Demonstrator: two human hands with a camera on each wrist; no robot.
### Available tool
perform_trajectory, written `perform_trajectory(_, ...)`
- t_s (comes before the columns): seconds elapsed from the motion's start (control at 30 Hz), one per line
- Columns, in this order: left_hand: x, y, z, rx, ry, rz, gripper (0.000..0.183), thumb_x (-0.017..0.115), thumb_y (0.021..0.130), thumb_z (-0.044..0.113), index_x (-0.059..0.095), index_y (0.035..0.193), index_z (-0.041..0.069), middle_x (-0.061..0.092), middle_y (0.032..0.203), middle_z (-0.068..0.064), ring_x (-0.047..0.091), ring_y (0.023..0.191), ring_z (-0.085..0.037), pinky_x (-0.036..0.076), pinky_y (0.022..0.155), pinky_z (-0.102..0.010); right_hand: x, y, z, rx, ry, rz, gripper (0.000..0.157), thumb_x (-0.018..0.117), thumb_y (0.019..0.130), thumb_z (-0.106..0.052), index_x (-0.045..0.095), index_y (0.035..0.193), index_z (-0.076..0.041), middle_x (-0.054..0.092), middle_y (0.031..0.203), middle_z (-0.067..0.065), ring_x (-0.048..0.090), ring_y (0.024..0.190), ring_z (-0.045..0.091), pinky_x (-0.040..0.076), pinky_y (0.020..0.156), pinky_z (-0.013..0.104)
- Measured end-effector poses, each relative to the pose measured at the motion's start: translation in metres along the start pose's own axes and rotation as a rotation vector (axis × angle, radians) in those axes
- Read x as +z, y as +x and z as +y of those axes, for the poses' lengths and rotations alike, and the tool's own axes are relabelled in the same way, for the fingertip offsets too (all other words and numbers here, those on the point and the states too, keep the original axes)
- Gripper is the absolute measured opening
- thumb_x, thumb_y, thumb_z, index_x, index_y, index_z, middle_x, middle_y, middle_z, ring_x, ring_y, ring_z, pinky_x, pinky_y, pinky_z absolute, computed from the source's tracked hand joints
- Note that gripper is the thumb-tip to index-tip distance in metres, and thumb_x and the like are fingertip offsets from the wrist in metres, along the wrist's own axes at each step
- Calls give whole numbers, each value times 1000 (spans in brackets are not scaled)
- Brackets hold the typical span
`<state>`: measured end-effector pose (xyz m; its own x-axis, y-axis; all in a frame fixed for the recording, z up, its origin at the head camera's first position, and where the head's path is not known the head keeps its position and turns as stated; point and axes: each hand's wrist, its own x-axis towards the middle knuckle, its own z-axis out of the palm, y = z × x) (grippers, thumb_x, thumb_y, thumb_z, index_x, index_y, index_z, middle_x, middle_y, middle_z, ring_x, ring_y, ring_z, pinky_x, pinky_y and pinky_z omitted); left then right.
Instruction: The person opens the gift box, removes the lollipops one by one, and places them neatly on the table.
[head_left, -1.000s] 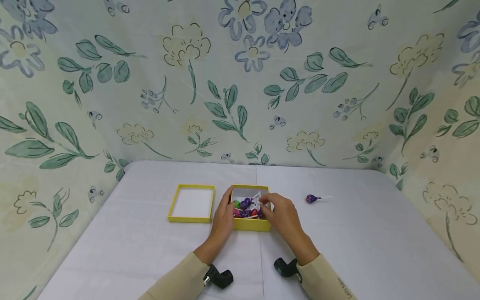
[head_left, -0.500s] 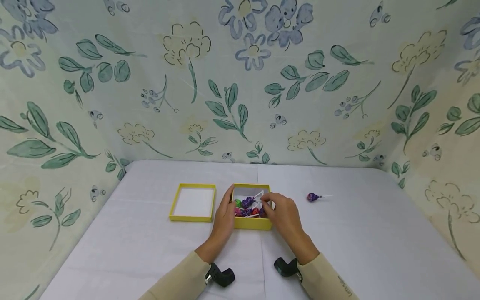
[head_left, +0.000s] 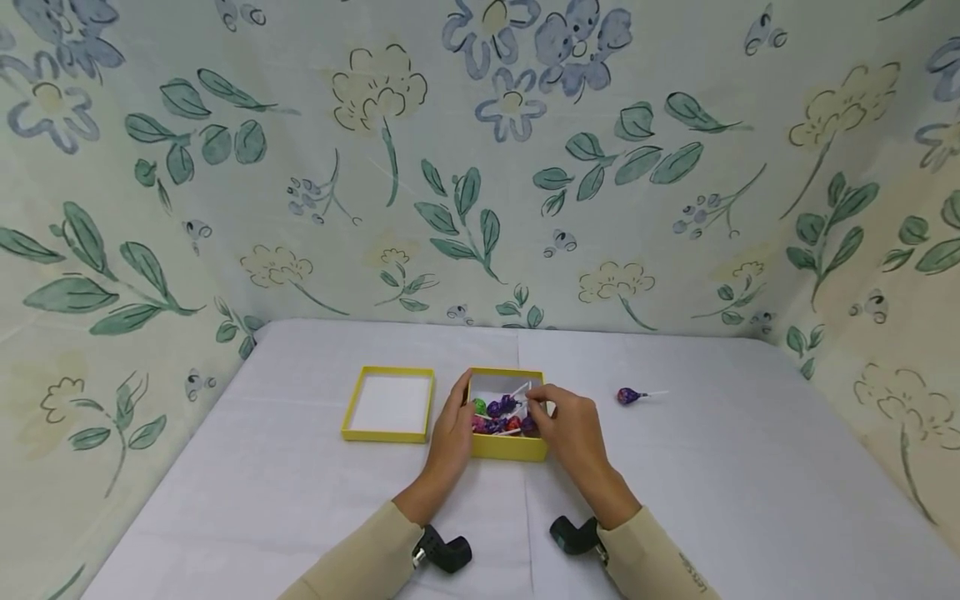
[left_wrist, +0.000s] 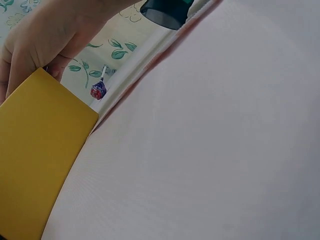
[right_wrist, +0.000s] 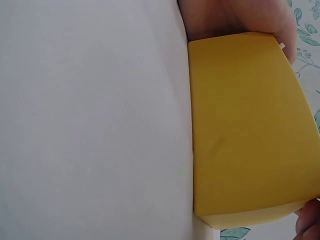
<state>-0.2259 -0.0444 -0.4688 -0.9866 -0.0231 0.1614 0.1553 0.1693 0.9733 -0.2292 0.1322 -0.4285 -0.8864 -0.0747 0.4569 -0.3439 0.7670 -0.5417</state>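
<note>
An open yellow box (head_left: 508, 448) with several wrapped lollipops (head_left: 498, 425) inside stands on the white-covered table. My left hand (head_left: 452, 433) grips the box's left wall, with the thumb at the rim. Over the right side of the box, my right hand (head_left: 572, 423) pinches a white lollipop stick between thumb and forefinger; a purple-wrapped head (head_left: 509, 404) lies just left of these fingertips. The left wrist view shows the box's yellow outside (left_wrist: 45, 160) and my right hand (left_wrist: 45, 40) behind it. In the right wrist view, the box (right_wrist: 250, 125) hides its contents.
Left of the box lies its yellow-rimmed lid (head_left: 388, 405), inner side up. A single purple lollipop (head_left: 628, 396) lies on the table (head_left: 720, 475) to the right. Behind the table hangs a floral cloth (head_left: 480, 167).
Inside the box, a purple lollipop head has shifted slightly right, apart from another purple one, as my right fingers moved a little. My left hand keeps its place on the box.
</note>
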Motion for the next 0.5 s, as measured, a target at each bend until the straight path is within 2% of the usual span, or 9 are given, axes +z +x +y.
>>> perform_trajectory(0.27,0,0,2,-8,4,-1,50,33,103,20,27,151,32,24,157,8,20,144,-13,18,117,-38,-4,1,3,34,64,37,10,70,87,-14,75,96,-15,73,90,-2,47,57,11,43,47,24)
perform_trajectory(0.5,0,0,1,3,-1,-2,50,32,103,19,26,151,32,24,157,7,20,144,-13,18,117,-38,-11,2,4,126,127,38,9,71,87,-17,75,96,-17,71,90,-4,47,61,15,39,47,22)
